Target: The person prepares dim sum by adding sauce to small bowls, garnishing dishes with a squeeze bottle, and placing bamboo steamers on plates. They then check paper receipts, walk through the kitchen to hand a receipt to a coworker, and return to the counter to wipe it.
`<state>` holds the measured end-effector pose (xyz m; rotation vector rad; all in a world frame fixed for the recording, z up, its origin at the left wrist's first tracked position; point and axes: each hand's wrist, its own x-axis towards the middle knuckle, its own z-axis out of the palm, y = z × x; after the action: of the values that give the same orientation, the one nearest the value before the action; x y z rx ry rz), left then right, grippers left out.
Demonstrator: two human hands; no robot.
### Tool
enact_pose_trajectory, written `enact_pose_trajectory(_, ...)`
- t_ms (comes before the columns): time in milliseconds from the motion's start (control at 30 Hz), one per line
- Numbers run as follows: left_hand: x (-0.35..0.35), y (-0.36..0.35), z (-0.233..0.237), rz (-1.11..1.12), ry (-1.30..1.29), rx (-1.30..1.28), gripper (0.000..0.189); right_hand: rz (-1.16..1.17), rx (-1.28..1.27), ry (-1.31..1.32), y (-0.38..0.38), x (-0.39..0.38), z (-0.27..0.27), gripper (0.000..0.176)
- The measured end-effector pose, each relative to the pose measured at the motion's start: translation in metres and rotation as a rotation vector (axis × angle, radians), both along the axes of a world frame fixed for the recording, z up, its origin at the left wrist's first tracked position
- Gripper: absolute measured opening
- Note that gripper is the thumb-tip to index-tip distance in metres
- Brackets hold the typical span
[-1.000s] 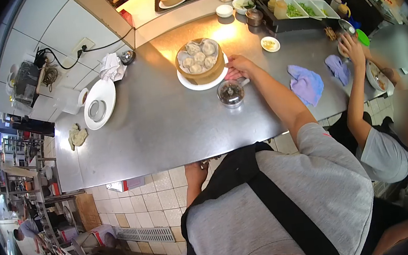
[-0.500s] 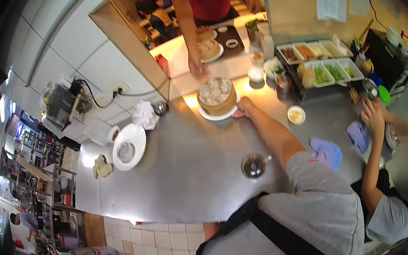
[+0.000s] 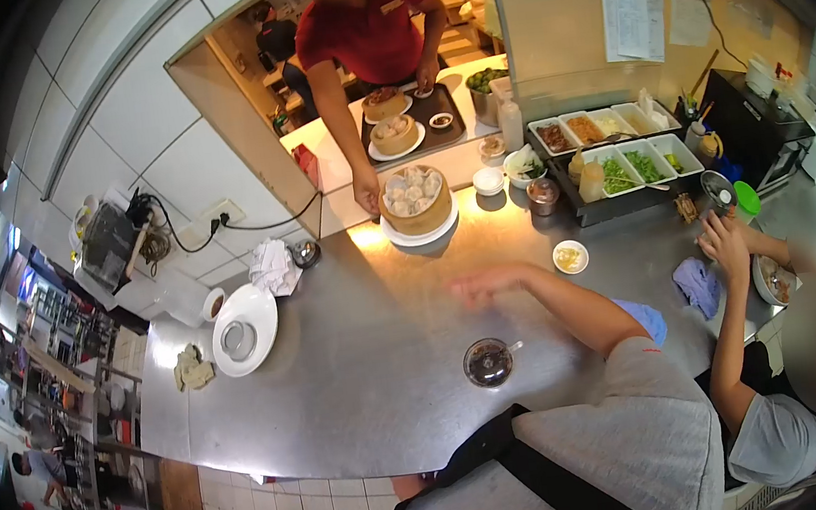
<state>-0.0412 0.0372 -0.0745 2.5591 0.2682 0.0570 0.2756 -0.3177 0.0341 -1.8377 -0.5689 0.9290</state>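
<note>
My right hand (image 3: 487, 287) hangs over the steel counter (image 3: 340, 363), blurred by motion, its fingers stretched out and holding nothing. Beyond it, a bamboo steamer (image 3: 419, 215) of dumplings (image 3: 413, 190) stands on a white plate (image 3: 423, 238) below the serving window. A person in a red shirt reaches through the window, and that person's hand (image 3: 368, 197) is at the plate's left side. Between my arm and the counter's front edge stands a glass cup (image 3: 490, 362) of dark liquid. Only a bit of skin shows beside my apron on the left; my left hand is not visible.
A co-worker's hands (image 3: 724, 244) are at the right, near a bowl (image 3: 773, 281) and purple cloth (image 3: 698, 287). Topping trays (image 3: 605, 130) line the back. At left are a large white plate (image 3: 260, 322), a crumpled cloth (image 3: 193, 367) and white towel (image 3: 274, 267).
My right hand has let go of the steamer's plate and drawn back toward me. The red-shirted person's hand has come down to the plate's left side.
</note>
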Motion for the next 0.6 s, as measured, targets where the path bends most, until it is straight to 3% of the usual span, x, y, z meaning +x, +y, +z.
enact_pose_trajectory(67, -0.002, 0.006, 0.003, 0.149, -0.008, -0.054, 0.065, 0.233, 0.034, -0.512, 0.006, -0.046, 0.016, 0.073)
enact_pose_trajectory(133, -0.008, 0.022, 0.006, 0.391, -0.006, -0.113, 0.067, 0.398, -0.127, -0.620, 0.016, -0.086, 0.047, 0.080)
enact_pose_trajectory(233, -0.012, 0.064, 0.001, 0.841, -0.053, -0.103, 0.070, 0.466, -0.454, -0.762, 0.031, -0.131, 0.067, 0.082)
enact_pose_trajectory(300, -0.009, 0.088, -0.006, 0.893, -0.263, 0.059, 0.066, 0.435, -0.546, -0.830, 0.038, -0.142, 0.062, 0.081)
enact_pose_trajectory(400, 0.010, 0.080, 0.031, 0.802, -0.601, 0.084, 0.063, 0.385, -0.607, -0.880, 0.037, -0.135, 0.055, 0.080)
enact_pose_trajectory(500, 0.033, 0.061, 0.059, 0.585, -0.710, 0.063, 0.061, 0.339, -0.690, -0.834, 0.027, -0.110, 0.055, 0.080)
enact_pose_trajectory(600, 0.055, 0.034, 0.067, 0.426, -0.661, -0.042, 0.062, 0.303, -0.829, -0.773, 0.008, -0.075, 0.067, 0.082)
